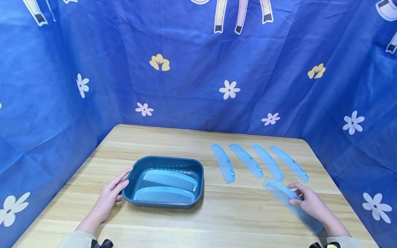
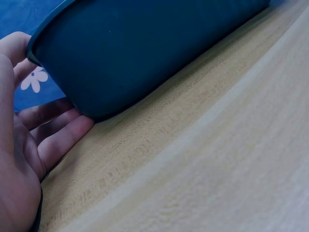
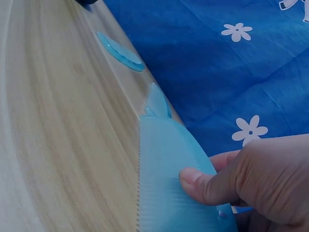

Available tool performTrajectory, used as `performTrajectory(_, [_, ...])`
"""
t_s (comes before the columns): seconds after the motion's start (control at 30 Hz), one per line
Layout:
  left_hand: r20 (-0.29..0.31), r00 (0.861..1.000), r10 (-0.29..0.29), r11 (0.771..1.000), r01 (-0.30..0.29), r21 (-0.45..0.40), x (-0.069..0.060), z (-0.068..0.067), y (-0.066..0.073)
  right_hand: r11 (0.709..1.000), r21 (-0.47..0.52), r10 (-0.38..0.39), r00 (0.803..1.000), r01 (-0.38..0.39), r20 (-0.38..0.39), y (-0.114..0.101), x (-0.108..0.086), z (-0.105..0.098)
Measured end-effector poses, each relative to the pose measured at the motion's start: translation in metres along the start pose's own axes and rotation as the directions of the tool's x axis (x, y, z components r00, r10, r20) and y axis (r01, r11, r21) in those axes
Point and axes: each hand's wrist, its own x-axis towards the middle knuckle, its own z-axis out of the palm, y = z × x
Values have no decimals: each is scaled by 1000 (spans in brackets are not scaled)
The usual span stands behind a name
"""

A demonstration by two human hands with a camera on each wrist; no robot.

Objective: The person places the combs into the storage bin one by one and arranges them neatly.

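A dark teal rectangular basin (image 1: 162,205) stands left of centre on the table, with two translucent blue combs lying in it, an upper comb (image 1: 170,177) and a lower comb (image 1: 164,195). At its left end my left hand (image 1: 109,196) holds the basin, with fingers on the rim and others against the lower wall in the left wrist view. On the right, my right hand (image 1: 307,201) pinches another blue comb (image 3: 164,159) by its curved back, thumb on the near face. This comb slants across the table, teeth facing left; its lower end is blurred in the head view.
Several more blue combs (image 1: 223,163) lie in a slanted row behind the held one, right of the basin. The wooden table (image 1: 235,220) is bounded at the back and sides by a blue patterned cloth (image 1: 192,86).
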Motion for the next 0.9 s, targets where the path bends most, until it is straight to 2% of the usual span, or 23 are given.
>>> performTrajectory(0.2, [-1,1000,-2,1000,2,9,0,0,-1,994,108,21,999,-24,30,-1,-1,0])
performTrajectory(0.5, [-12,1000,-8,1000,9,30,0,0,-1,991,133,-11,1000,14,-26,-4,4,2])
performTrajectory(0.9, [-11,1000,-10,999,10,49,-1,1,0,979,203,1,1000,0,-4,-17,10,5])
